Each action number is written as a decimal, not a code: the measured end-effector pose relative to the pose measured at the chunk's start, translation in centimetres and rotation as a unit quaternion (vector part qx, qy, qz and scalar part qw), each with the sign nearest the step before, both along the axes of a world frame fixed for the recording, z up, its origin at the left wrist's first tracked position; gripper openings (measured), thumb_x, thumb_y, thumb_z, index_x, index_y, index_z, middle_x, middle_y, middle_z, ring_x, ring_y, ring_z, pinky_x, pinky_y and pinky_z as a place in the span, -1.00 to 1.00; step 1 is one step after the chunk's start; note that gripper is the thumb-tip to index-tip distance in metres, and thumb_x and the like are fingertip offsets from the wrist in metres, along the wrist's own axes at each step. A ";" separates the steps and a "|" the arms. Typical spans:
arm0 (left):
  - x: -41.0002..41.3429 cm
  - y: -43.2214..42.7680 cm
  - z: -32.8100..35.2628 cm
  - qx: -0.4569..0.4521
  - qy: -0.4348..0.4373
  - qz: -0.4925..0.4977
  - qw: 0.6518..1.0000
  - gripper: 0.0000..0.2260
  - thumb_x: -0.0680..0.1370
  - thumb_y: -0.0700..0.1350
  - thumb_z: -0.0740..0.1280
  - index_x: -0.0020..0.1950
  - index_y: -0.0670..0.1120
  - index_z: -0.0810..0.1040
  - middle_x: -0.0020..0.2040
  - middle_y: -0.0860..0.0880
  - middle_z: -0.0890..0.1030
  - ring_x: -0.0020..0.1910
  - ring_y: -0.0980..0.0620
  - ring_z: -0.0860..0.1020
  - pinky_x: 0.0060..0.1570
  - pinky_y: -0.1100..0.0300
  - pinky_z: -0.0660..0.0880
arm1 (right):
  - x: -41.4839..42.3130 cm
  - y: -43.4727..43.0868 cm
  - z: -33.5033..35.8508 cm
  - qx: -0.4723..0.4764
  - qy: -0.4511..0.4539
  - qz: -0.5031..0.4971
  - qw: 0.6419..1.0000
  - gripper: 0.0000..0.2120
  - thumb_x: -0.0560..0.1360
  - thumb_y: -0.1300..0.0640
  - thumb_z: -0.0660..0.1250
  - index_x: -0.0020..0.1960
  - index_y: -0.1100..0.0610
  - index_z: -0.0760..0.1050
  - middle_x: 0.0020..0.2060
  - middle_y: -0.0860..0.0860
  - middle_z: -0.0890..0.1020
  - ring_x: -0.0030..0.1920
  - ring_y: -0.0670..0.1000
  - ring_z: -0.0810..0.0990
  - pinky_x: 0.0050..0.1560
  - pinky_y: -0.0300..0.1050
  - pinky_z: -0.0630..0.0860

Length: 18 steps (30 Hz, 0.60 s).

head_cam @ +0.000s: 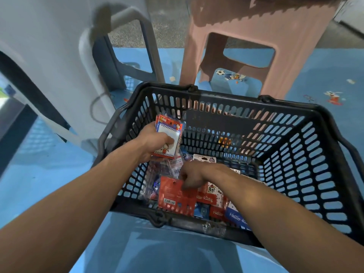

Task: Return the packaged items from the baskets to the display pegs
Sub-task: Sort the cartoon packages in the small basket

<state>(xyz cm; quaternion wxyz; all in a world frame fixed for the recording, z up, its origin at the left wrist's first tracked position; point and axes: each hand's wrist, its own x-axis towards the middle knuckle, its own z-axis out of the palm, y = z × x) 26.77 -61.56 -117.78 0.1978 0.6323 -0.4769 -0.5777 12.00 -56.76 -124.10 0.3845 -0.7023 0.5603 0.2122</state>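
Note:
A black plastic basket [307, 174] stands on a blue stool in front of me, with several packaged items lying in its near left corner. My left hand [153, 143] grips a small stack of red and white packets [168, 133] above the basket's left side. My right hand [192, 175] reaches down into the basket and pinches the top edge of a red carded packet [175, 196]. More red and blue packets [234, 213] lie beside and under it. No display pegs are in view.
A pink plastic stool [246, 46] stands just beyond the basket. A grey stool [126, 56] and a white and black rounded structure [39, 66] are at the left. The floor is a blue mat [325, 79] with cartoon prints.

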 end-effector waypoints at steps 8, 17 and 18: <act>0.2 -0.2 -0.5 -0.054 -0.025 -0.010 0.998 -0.58 0.48 -0.34 0.43 0.27 -0.01 0.50 0.07 -0.09 0.65 0.05 -0.15 0.63 -0.02 -0.12 0.64 | -4.0 -1.7 6.3 -0.024 -0.268 -0.361 0.893 -0.71 0.50 0.20 0.40 0.20 0.15 0.47 -0.18 0.03 0.57 -0.32 -0.08 0.47 -0.38 -0.23 0.38; -2.1 1.3 0.4 0.024 0.110 -0.126 0.986 -0.84 0.62 -0.21 0.34 0.17 -0.02 0.54 -0.11 -0.07 0.72 -0.23 -0.01 0.68 -0.16 0.03 0.63 | -3.2 -1.7 7.5 0.013 -0.393 -0.540 0.744 -0.79 0.60 0.12 0.27 -0.22 0.11 0.45 -0.53 -0.05 0.46 -0.59 -0.14 0.40 -0.62 -0.32 0.19; -2.1 1.3 0.3 0.032 0.110 -0.123 0.986 -0.88 0.63 -0.20 0.31 0.13 -0.03 0.54 -0.15 -0.06 0.72 -0.25 0.00 0.66 -0.09 0.02 0.59 | -3.3 -1.6 7.6 0.017 -0.395 -0.543 0.741 -0.79 0.57 0.08 0.32 -0.23 0.10 0.47 -0.53 -0.05 0.50 -0.57 -0.15 0.45 -0.61 -0.33 0.23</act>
